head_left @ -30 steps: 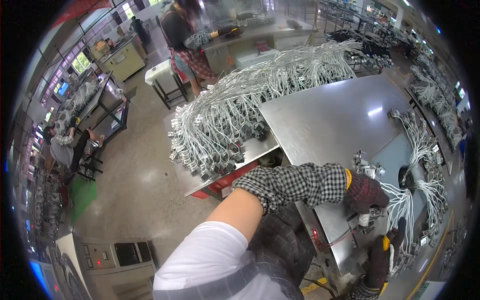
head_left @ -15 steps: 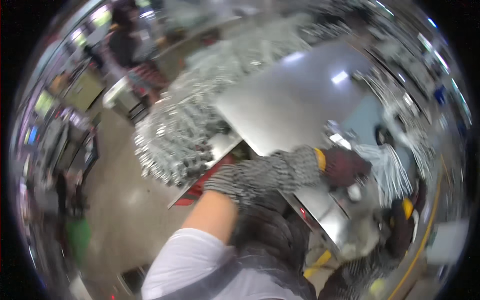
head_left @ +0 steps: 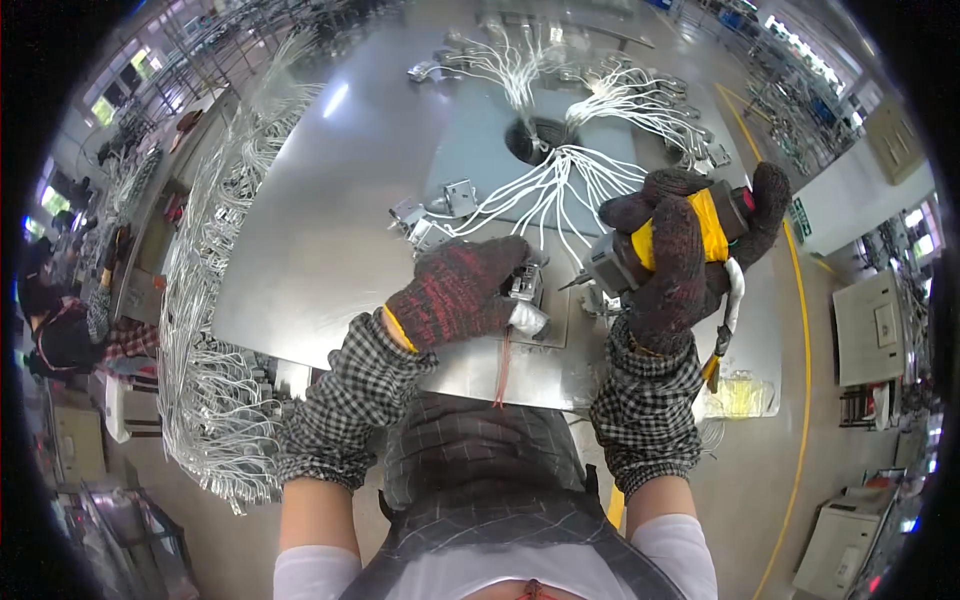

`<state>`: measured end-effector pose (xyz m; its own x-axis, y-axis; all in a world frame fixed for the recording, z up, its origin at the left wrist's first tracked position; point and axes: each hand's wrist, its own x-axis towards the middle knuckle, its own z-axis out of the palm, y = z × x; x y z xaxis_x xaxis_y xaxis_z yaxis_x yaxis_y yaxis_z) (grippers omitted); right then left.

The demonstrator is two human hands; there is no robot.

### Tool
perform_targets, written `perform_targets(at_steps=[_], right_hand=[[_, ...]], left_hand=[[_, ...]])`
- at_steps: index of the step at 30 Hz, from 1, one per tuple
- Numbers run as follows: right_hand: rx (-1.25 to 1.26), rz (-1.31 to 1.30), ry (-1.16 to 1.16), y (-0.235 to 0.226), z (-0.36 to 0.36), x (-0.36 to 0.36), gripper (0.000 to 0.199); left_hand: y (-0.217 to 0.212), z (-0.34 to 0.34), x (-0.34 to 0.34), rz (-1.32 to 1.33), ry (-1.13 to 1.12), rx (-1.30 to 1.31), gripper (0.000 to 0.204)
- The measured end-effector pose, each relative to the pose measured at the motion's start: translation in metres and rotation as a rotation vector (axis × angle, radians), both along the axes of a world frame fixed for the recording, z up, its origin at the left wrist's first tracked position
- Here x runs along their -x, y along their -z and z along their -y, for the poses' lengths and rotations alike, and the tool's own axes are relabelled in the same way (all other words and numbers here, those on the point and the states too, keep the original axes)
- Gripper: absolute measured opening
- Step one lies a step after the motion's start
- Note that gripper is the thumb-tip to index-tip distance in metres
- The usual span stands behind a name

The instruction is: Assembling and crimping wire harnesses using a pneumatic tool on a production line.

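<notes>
My left hand (head_left: 455, 295), in a dark red and black knit glove, pinches a small metal housing (head_left: 527, 283) at the near middle of the metal table. A white wrapping (head_left: 528, 319) shows by its thumb. Reddish thin wires (head_left: 503, 372) hang below the hand over the table edge. In my right hand (head_left: 672, 275), gloved alike, is a power screwdriver (head_left: 612, 266) with yellow tape round its body. Its dark bit points left toward the housing, with a gap between them. White cables (head_left: 560, 185) with metal connectors fan out just beyond both hands.
The metal table (head_left: 320, 220) carries a blue-grey sheet (head_left: 450, 140) with a dark round hole (head_left: 535, 142). Bundled cables (head_left: 215, 400) hang along the left edge. A clear yellowish packet (head_left: 740, 395) lies at the right corner. At far left is another person (head_left: 75, 320).
The view has swung round and sharpened from blur. My left arm, stretched across to the right before, is now back at the left, its hand on the metal housing. My right hand has risen with the screwdriver.
</notes>
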<state>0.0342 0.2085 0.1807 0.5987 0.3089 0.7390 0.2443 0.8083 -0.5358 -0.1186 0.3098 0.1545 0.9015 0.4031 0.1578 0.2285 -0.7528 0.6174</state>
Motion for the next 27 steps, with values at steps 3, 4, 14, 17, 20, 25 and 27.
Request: perform_targets(at_steps=[3,4,14,17,20,25,27], right_hand=[[0.049,-0.165,-0.035,0.005,0.003,0.008,0.073],[0.061,-0.157,-0.044,0.005,0.002,0.009,0.072],[0.063,0.099,-0.121,0.015,-0.001,0.017,0.071],[0.049,0.08,-0.094,0.015,-0.005,0.016,0.071],[0.039,0.064,-0.083,0.015,-0.008,0.014,0.071],[0.041,0.031,-0.081,0.013,-0.007,0.016,0.072],[0.064,0.009,-0.096,0.012,-0.003,0.018,0.072]], left_hand=[[0.001,0.003,-0.007,-0.324,0.018,-0.089,0.07],[0.001,0.003,-0.008,-0.314,0.017,-0.081,0.069],[0.003,0.003,0.002,-0.161,0.052,-0.062,0.07],[0.004,-0.008,0.019,0.35,-0.032,-0.317,0.077],[0.005,-0.035,0.046,0.189,-0.094,-0.342,0.074],[0.015,-0.061,0.057,-0.074,-0.124,-0.417,0.066],[0.012,-0.067,0.055,-0.11,-0.112,-0.417,0.065]])
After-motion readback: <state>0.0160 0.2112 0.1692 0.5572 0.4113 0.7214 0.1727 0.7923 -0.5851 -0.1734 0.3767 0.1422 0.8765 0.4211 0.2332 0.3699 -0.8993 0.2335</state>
